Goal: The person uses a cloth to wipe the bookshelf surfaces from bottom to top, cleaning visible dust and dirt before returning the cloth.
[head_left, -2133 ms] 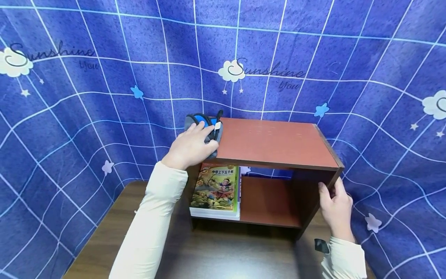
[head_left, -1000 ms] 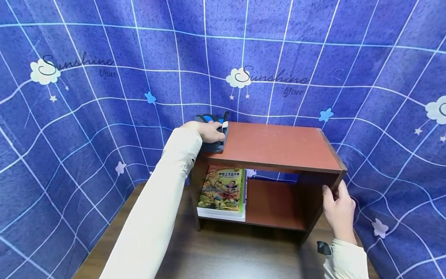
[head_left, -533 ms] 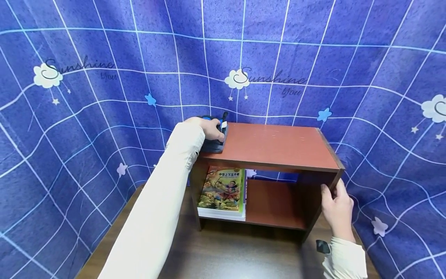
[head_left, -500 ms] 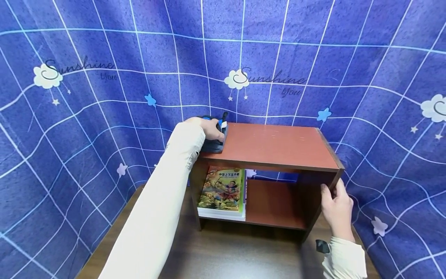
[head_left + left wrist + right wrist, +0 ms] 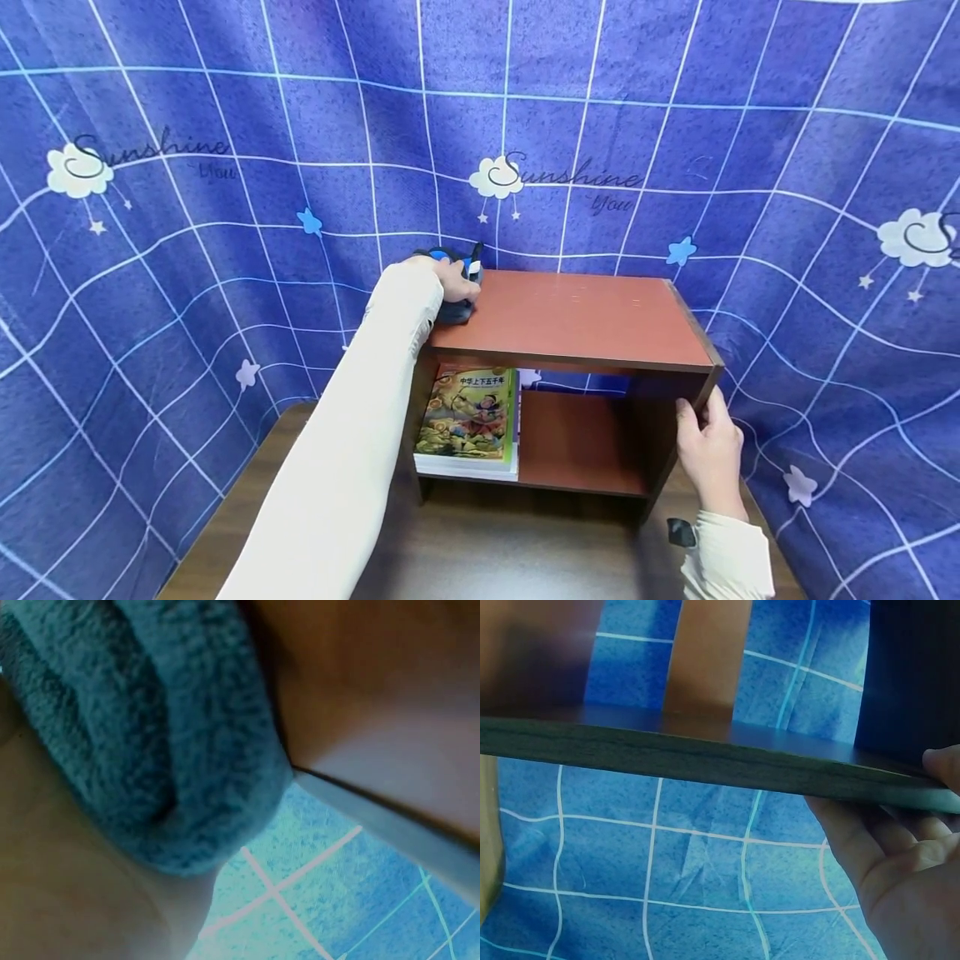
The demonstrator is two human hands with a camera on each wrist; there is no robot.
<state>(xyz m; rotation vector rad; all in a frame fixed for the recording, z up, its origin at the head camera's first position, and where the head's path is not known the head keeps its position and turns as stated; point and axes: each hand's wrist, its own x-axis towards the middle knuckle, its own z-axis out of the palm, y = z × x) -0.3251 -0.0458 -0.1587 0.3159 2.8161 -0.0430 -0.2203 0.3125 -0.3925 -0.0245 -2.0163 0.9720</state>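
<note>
Folded cloth bundle (image 5: 453, 315) directly under left grip (image 5: 459, 283), on top of shelf unit (image 5: 592, 317) at the left end. Left grip: in contact with bundle; cannot tell whether clamped round it or only pressing, most fingers hidden. Right grip (image 5: 711, 450): clamped on side panel (image 5: 658, 417) of shelf unit, thumb on inner face, fingers on outer.

Risks, as judged: bundle prone to going over the left end if pushed outward from left grip, with little bare top on that side. Folds liable to open under uneven pressure or a drag on white tag (image 5: 474, 268) by left grip. Skewing of unit on desk (image 5: 480, 542) possible, from a pull at right grip against pressure at left grip; likewise a shift of books (image 5: 468, 417) below left grip.

Pose: left arm stretched far forward, left grip partly behind sleeve (image 5: 330, 467). Right forearm lower, nearer the body, thumb toward left grip's side.
</note>
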